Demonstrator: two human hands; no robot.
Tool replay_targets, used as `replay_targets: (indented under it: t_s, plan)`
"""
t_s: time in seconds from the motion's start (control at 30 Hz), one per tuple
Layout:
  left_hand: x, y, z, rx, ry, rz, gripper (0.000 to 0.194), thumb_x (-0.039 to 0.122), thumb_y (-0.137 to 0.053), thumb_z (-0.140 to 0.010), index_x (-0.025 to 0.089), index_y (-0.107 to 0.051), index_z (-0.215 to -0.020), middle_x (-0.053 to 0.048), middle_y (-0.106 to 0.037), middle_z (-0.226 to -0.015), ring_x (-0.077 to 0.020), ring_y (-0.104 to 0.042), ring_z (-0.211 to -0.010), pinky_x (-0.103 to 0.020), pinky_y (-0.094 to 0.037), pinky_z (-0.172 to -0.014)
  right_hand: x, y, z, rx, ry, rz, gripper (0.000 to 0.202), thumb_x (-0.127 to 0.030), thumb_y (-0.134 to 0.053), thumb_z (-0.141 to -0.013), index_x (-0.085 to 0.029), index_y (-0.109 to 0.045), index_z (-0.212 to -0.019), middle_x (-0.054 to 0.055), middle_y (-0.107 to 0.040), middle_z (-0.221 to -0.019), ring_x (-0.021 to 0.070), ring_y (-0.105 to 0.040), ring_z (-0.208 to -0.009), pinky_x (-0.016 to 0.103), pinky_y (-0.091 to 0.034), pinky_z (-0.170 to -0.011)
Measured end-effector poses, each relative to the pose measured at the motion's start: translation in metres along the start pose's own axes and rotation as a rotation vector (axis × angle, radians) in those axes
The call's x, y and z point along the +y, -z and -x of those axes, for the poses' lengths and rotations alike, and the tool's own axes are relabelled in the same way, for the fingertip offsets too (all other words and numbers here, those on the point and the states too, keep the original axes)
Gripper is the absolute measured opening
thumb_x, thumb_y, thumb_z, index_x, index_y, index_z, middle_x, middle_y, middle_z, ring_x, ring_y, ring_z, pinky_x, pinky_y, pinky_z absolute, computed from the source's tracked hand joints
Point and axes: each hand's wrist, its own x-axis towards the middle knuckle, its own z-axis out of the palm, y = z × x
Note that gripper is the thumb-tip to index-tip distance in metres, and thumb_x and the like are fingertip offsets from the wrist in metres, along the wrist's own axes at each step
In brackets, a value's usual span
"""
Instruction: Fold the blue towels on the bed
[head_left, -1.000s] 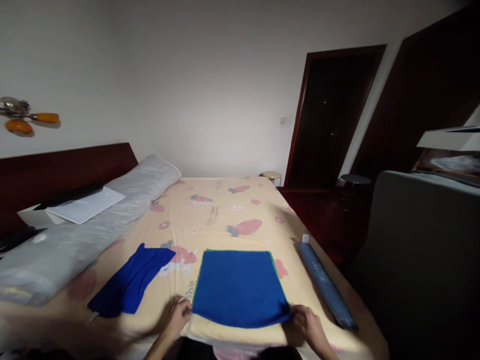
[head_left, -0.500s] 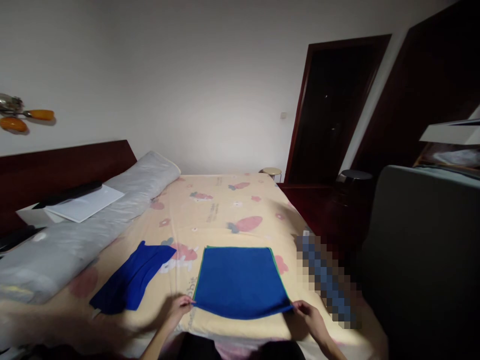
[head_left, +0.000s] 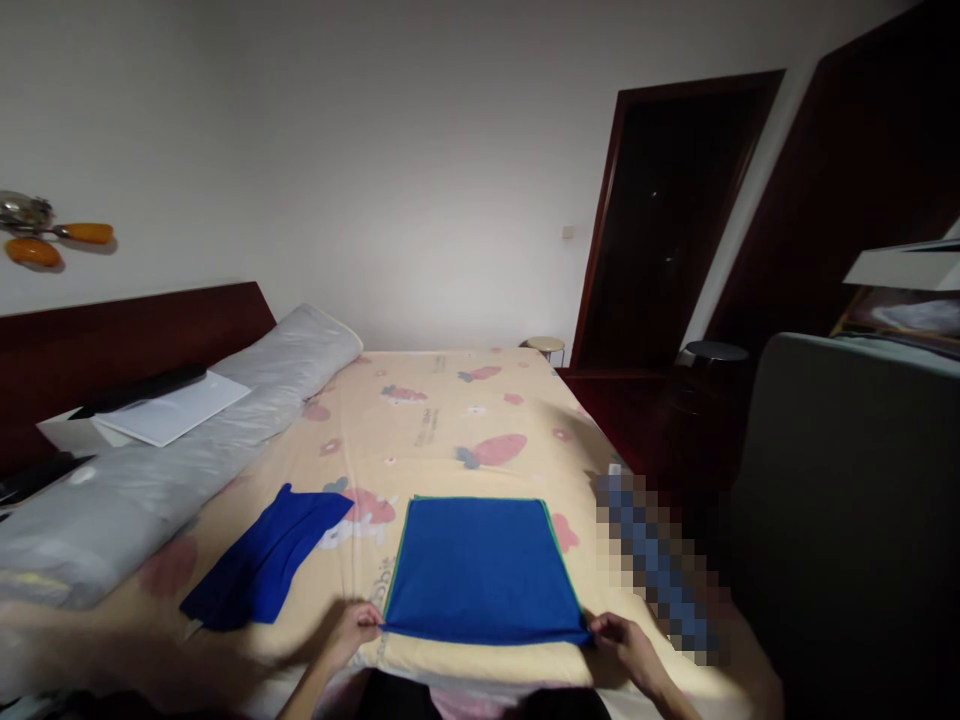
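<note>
A blue cloth [head_left: 484, 570] with green edging lies spread in a rough square on the bed's near side. My left hand [head_left: 355, 632] pinches its near left corner, fingers closed. At the near right corner, my right hand [head_left: 619, 640] grips the cloth the same way. The near edge runs almost straight between both hands, close to the sheet. Left of my left hand rests a second, darker blue cloth [head_left: 266, 560], crumpled and slanting, with a small pale tag at its lower end.
The bed [head_left: 420, 420] wears a cream sheet with carrot and rabbit prints. A long grey bolster [head_left: 225, 440] carries a white flat item [head_left: 176, 408]. A pixelated patch [head_left: 660, 570] covers something at the right edge. Beyond stand a dark panel [head_left: 847, 500] and a stool [head_left: 546, 345].
Both hands have moved slightly down and toward me, drawing the cloth's near edge from a sagging curve to a nearly straight line. The second cloth has stayed put.
</note>
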Motion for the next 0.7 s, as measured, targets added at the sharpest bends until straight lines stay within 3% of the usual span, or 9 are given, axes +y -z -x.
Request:
replay_targets:
  t_s: [0.2, 0.33, 0.43, 0.57, 0.7]
  plan:
    - [-0.007, 0.005, 0.000, -0.014, -0.023, -0.045, 0.015, 0.031, -0.069, -0.056, 0.023, -0.061, -0.066, 0.002, -0.061, -0.064, -0.0207, -0.061, -0.074, -0.033, -0.045, -0.076, 0.004, 0.001, 0.002, -0.030, 0.011, 0.067, 0.023, -0.038, -0.050, -0.053, -0.023, -0.064, -0.063, 0.001, -0.069, -0.062, 0.0202, -0.064, -0.065, 0.031, -0.048, -0.064]
    - [-0.011, 0.001, -0.003, 0.039, -0.029, -0.093, 0.016, 0.032, -0.069, -0.059, 0.023, -0.061, -0.068, 0.002, -0.063, -0.070, -0.0216, -0.062, -0.080, -0.033, -0.046, -0.079, 0.006, -0.001, 0.000, 0.010, 0.037, 0.133, 0.024, -0.040, -0.047, -0.057, -0.023, -0.062, -0.066, 0.002, -0.070, -0.065, 0.0208, -0.065, -0.067, 0.030, -0.048, -0.065]
    - [-0.012, -0.005, -0.007, 0.098, -0.034, -0.147, 0.016, 0.034, -0.068, -0.062, 0.022, -0.060, -0.068, 0.003, -0.061, -0.068, -0.0215, -0.061, -0.080, -0.034, -0.046, -0.079, 0.008, -0.003, -0.004, 0.071, 0.059, 0.216, 0.024, -0.042, -0.045, -0.063, -0.025, -0.060, -0.069, 0.002, -0.071, -0.067, 0.0211, -0.066, -0.069, 0.030, -0.047, -0.066]
    - [-0.014, -0.018, -0.012, 0.196, -0.035, -0.246, 0.008, 0.023, -0.064, -0.065, 0.023, -0.056, -0.066, 0.003, -0.058, -0.068, -0.0202, -0.060, -0.080, -0.031, -0.046, -0.078, 0.014, -0.011, -0.005, 0.128, 0.108, 0.362, 0.028, -0.043, -0.041, -0.075, -0.025, -0.062, -0.076, 0.003, -0.072, -0.072, 0.0209, -0.065, -0.070, 0.030, -0.047, -0.068]
    - [-0.016, -0.031, -0.013, 0.277, -0.012, -0.356, 0.013, 0.013, -0.060, -0.067, 0.024, -0.053, -0.065, 0.003, -0.057, -0.069, -0.0182, -0.060, -0.080, -0.027, -0.045, -0.077, 0.018, -0.022, 0.001, 0.159, 0.173, 0.546, 0.039, -0.032, -0.030, -0.085, -0.021, -0.067, -0.082, 0.009, -0.072, -0.077, 0.0228, -0.064, -0.073, 0.034, -0.047, -0.072]
